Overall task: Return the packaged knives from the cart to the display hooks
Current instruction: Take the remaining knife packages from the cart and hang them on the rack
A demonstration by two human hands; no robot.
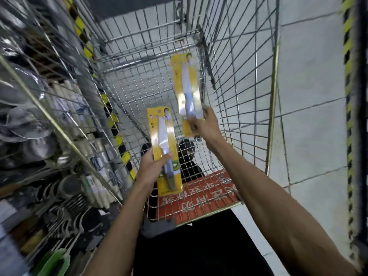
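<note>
I am looking down into the wire cart [272,96], its basket running away from me, with the kitchenware racks [29,126] along its left side. Through the blur I cannot pick out the display hooks among them. 2 packaged knives are held above the basket floor, 1 per hand and apart from each other. The right pack [186,82] sits farther from me, and the left pack [162,134] is nearer. Both long axes point away from me, tops leaning slightly left. My right hand [205,126] pinches the bottom end of its pack. My left hand [151,168] is curled round the lower part of its pack, thumb across the front. I judge the left hand nearer the racks, so its pack should travel left first.
</note>
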